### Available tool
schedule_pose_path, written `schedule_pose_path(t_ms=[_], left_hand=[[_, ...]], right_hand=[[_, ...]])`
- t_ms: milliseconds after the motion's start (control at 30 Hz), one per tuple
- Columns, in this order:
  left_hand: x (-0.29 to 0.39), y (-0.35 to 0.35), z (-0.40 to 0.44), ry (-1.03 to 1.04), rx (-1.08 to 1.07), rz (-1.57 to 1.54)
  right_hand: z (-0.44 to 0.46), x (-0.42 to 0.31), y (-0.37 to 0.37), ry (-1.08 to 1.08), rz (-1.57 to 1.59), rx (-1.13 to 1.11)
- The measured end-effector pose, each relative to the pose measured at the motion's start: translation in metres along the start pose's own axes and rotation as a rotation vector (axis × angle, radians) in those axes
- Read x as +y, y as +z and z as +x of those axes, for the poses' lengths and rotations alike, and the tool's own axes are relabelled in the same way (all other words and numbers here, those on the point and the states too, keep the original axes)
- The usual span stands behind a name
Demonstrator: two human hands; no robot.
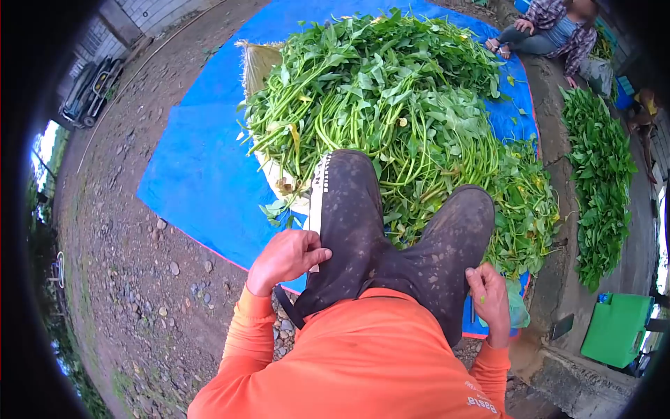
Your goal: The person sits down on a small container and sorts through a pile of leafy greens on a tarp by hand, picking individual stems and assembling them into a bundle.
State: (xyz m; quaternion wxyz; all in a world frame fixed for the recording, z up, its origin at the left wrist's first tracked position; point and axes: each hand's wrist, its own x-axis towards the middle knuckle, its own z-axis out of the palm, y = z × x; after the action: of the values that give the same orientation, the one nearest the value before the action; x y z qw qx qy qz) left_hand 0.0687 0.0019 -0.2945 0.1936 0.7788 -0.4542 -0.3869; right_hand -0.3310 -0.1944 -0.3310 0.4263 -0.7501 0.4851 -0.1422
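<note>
Both hands rest by my thighs, over dark, stained trousers (349,223). My left hand (292,258) lies at the outer side of the left thigh, its fingers curled in against the cloth; what they pinch, if anything, is too small to make out. On the other side, my right hand (488,297) touches the outer right thigh with fingers bent together, and its grip is partly hidden. Beyond my knees a large heap of leafy green stems (391,105) covers much of a blue tarp (202,160). A pale sack (262,64) shows at the heap's left edge.
At the upper right a person (551,31) sits beside the tarp. Bundled greens (599,185) lie along the concrete on the right, above a green container (617,330). Stony ground (132,230) borders the tarp on the left.
</note>
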Motion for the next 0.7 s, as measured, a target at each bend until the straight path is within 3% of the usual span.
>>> schedule_pose_path(t_ms=[133,233,367,467,533,600,633,700], left_hand=[[0.001,-0.011,-0.018,0.083,-0.109,0.033],[-0.005,-0.007,-0.029,0.053,-0.387,0.216],[-0.008,-0.009,-0.03,-0.035,-0.356,0.199],[-0.006,-0.031,-0.019,-0.079,-0.226,-0.123],[-0.008,-0.037,0.003,0.094,-0.011,-0.317],[0.008,-0.052,0.026,0.144,0.062,-0.364],[0.012,-0.057,0.043,0.215,0.075,-0.366],[0.041,-0.069,0.067,0.295,0.037,-0.26]], right_hand=[[-0.012,-0.008,0.003,-0.032,-0.124,-0.08],[-0.016,-0.004,0.009,-0.079,-0.107,-0.097],[-0.036,0.005,-0.002,0.022,0.081,-0.15],[-0.067,-0.006,-0.018,0.122,0.075,-0.301],[-0.083,-0.013,-0.035,0.199,0.017,-0.439],[-0.096,-0.01,-0.052,0.281,-0.027,-0.576],[-0.098,0.005,-0.062,0.329,0.116,-0.586],[-0.084,0.023,-0.102,0.264,0.069,-0.411]])
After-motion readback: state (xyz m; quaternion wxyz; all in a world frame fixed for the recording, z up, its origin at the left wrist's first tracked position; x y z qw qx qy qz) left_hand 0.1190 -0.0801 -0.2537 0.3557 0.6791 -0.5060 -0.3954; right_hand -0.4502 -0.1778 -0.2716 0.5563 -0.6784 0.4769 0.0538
